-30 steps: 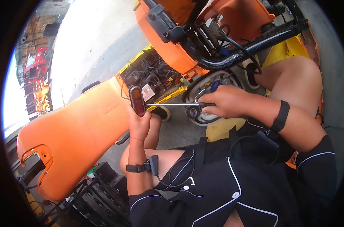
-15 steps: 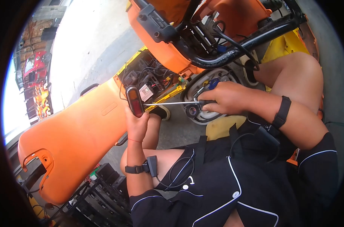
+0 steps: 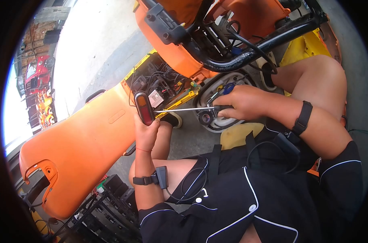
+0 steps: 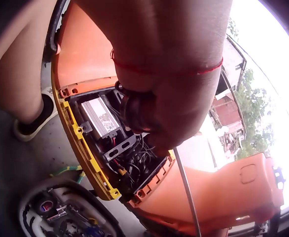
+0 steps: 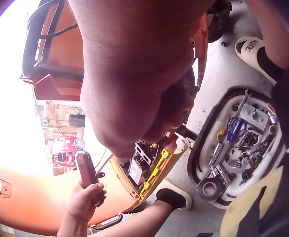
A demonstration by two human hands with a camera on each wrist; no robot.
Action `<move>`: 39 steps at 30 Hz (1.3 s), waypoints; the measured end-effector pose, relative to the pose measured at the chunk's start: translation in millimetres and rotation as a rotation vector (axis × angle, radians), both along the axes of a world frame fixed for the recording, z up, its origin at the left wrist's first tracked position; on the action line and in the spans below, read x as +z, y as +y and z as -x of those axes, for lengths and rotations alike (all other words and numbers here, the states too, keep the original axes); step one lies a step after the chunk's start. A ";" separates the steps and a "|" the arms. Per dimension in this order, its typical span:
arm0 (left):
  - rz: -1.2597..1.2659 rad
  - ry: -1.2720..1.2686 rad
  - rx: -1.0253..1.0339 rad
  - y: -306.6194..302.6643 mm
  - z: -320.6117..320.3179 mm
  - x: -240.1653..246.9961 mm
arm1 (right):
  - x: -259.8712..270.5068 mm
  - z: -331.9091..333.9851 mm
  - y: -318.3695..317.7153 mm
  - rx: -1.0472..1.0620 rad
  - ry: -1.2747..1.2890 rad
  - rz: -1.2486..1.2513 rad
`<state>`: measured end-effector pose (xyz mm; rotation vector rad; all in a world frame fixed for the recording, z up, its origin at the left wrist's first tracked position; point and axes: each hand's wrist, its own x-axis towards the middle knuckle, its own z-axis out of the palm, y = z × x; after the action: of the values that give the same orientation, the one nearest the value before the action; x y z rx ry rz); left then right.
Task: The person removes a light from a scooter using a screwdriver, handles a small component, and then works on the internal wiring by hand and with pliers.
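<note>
My left hand (image 3: 145,135) grips a long, rounded tail light (image 3: 144,108) by its lower end, its amber and red lens facing up in the head view. From the right, my right hand (image 3: 245,103) holds a screwdriver (image 3: 184,109) by its dark handle. The long metal shaft lies nearly level, with its tip right at the side of the tail light. In the right wrist view the lamp (image 5: 86,170) stands upright in the left hand's fingers. The left wrist view shows the shaft (image 4: 188,190) running down from beside the left hand, whose fingers are in shadow.
Behind the hands, a yellow-edged compartment (image 3: 184,100) holds wiring and a silver box (image 4: 100,117). An orange body panel (image 3: 86,141) extends left. A black tube frame (image 3: 240,62) crosses the upper right. Scissors, tape and tools lie in a pale tray (image 5: 196,165) on the floor.
The head view has shifted slightly, so the orange parts and frame sit a little farther left. My right hand has edged slightly right with the screwdriver; the left still holds the tail light.
</note>
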<state>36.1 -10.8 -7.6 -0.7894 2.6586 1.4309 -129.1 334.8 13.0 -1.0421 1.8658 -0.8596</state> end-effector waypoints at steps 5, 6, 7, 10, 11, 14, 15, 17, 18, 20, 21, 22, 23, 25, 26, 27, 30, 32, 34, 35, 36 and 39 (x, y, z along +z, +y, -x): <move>-0.168 -0.111 0.092 13.9 7.9 18.5 | 2.3 0.6 1.5 0.011 0.009 -0.018; -0.190 -0.093 0.093 14.1 7.6 16.9 | 2.0 0.5 1.9 0.013 0.011 -0.018; -0.212 -0.076 0.094 14.1 7.3 15.9 | 1.9 0.4 2.3 0.015 0.012 -0.019; -0.219 -0.090 0.093 13.0 6.5 14.9 | 7.4 1.7 1.7 0.024 -0.012 -0.069; -0.219 -0.091 0.094 13.2 6.4 15.0 | 7.0 1.4 1.6 0.025 -0.013 -0.069; -0.235 -0.085 0.091 13.5 7.1 15.2 | 5.4 1.6 2.0 0.022 -0.014 -0.074; -0.235 -0.087 0.092 13.2 6.9 14.7 | 4.2 1.3 2.0 0.022 -0.011 -0.070; -0.235 -0.088 0.093 12.6 6.9 14.7 | 2.3 1.4 2.3 0.021 -0.007 -0.066; -0.234 -0.091 0.088 12.4 6.9 15.1 | 1.5 1.9 2.6 0.025 -0.007 -0.060; -0.235 -0.094 0.084 12.9 7.5 16.1 | 0.8 1.9 3.5 0.028 -0.007 -0.055; -0.259 -0.094 0.086 13.5 8.0 17.4 | 0.5 1.8 3.8 0.023 -0.005 -0.049; -0.283 -0.094 0.089 13.9 8.2 18.2 | 0.2 1.7 4.0 0.019 -0.003 -0.042; -0.282 -0.093 0.090 13.9 8.2 18.4 | -0.4 1.6 4.3 0.019 -0.003 -0.042; -0.275 -0.085 0.084 14.2 8.0 18.8 | -2.0 1.1 5.1 0.017 0.010 -0.032; -0.275 -0.084 0.085 15.0 7.9 19.6 | -3.2 0.9 5.3 0.018 0.011 -0.032; -0.270 -0.078 0.095 16.2 7.8 21.1 | -4.7 0.5 5.4 0.010 0.017 -0.014; -0.273 -0.064 0.090 16.4 9.0 25.3 | -9.5 -1.5 5.1 -0.009 0.042 0.033; -0.274 -0.038 0.061 18.1 11.8 30.4 | -12.9 -1.5 6.6 -0.020 0.067 0.077; -0.292 -0.029 0.039 11.0 7.9 27.6 | -1.4 0.4 7.2 -0.007 0.122 0.056; -0.300 -0.005 0.025 10.5 7.7 25.7 | 0.2 -0.6 8.8 -0.001 0.162 0.056; -0.292 -0.003 0.028 13.2 9.5 29.4 | 2.6 -1.7 10.2 -0.006 0.187 0.055; -0.276 0.005 0.046 22.4 12.1 39.6 | 8.9 -4.9 14.8 -0.002 0.212 0.029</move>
<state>24.0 11.6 32.0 -0.8228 2.3850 1.7603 -124.1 349.6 21.9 -1.1886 2.0348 -0.8048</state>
